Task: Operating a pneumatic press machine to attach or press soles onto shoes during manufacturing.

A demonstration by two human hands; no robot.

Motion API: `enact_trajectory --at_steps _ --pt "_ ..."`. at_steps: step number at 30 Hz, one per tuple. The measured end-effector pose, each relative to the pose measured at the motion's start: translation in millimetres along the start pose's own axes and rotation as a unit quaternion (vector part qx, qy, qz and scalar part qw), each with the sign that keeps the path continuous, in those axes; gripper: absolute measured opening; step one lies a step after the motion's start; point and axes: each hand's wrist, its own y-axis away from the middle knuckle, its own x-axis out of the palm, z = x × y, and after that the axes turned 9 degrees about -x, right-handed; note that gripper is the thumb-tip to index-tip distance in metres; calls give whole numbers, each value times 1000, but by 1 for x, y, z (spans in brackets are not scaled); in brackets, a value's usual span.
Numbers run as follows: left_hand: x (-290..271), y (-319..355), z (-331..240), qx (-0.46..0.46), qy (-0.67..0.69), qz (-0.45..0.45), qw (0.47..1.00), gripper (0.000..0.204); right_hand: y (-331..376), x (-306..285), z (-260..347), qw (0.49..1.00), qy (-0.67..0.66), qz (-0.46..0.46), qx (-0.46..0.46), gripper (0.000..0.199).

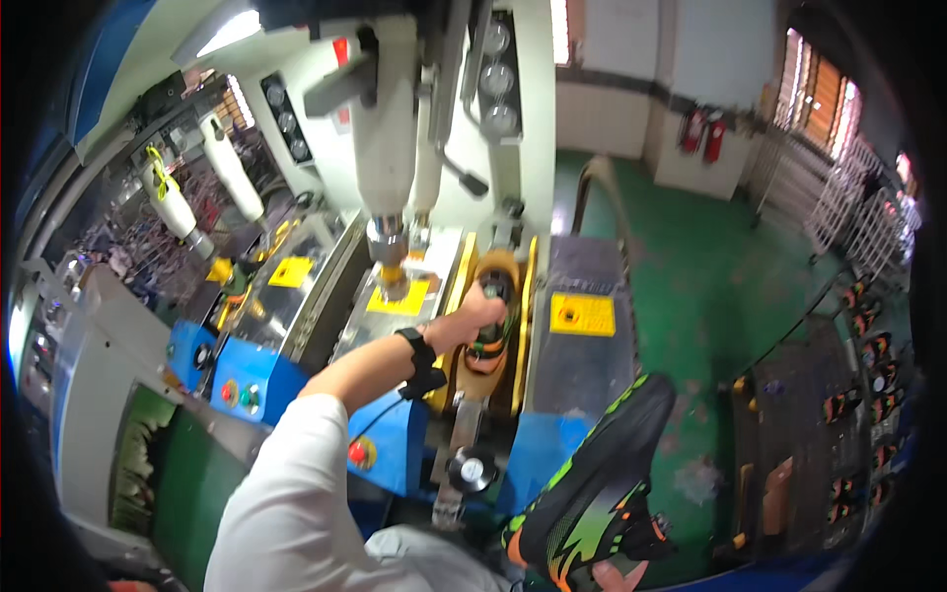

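Observation:
My left hand (483,308), at the end of a white sleeve and a black wristband, reaches into the machine. Its fingers close on a dark shoe with orange and green trim (485,347), which sits between the yellow side pads (527,331) of the cradle. Much of that shoe is hidden by the hand. At the lower right, my right hand (619,575) grips a black sports shoe (597,493) with green and orange markings by its collar end, toe pointing up and away. Only part of this hand shows.
A white press cylinder (385,148) with a metal tip hangs just left of my left hand. Blue control boxes with a red button (361,453) stand nearer me. Right of the green floor, a dark rack (799,444) has several shoes beside it.

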Motion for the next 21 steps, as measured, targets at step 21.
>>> enact_trajectory --at_steps 21 --pt "-197 539 81 -63 514 -345 783 73 -276 209 -181 878 370 257 165 26"
